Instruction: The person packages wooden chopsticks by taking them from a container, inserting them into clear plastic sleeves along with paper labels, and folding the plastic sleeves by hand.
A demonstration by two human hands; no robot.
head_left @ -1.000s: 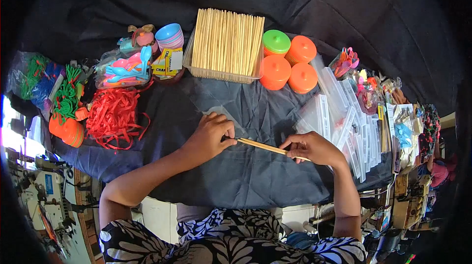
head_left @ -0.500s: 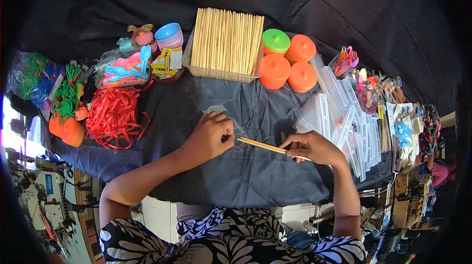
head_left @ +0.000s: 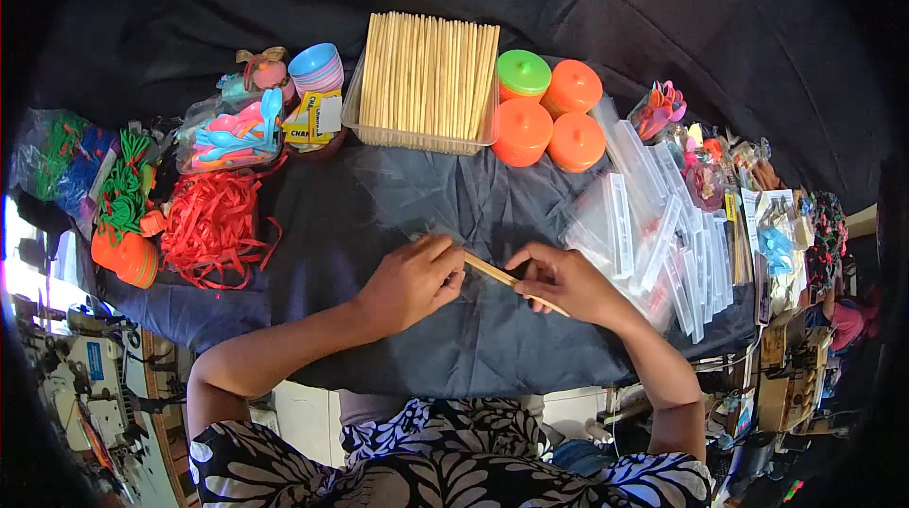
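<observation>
My right hand (head_left: 571, 286) pinches a pair of wooden chopsticks (head_left: 490, 269), which slant up to the left across the black cloth. Their far tips meet the fingers of my left hand (head_left: 409, 283). Those left fingers are closed on a clear plastic sleeve (head_left: 433, 226), seen only as a faint sheen on the dark cloth. Whether the tips are inside the sleeve I cannot tell. Beyond both hands stands a clear plastic box (head_left: 417, 138) packed with many more chopsticks (head_left: 428, 77).
Orange lidded pots (head_left: 523, 132) and one with a green lid (head_left: 525, 71) stand right of the box. Clear plastic sleeves (head_left: 653, 233) lie piled at right. At left are red ribbon (head_left: 213, 229), plastic spoons (head_left: 237, 134), stacked cups (head_left: 315, 68) and green cord (head_left: 125, 181).
My right hand has moved left and slightly up with the chopsticks, bringing their tips against my left fingers. The chopsticks now tilt more steeply. My left hand has shifted slightly right and down.
</observation>
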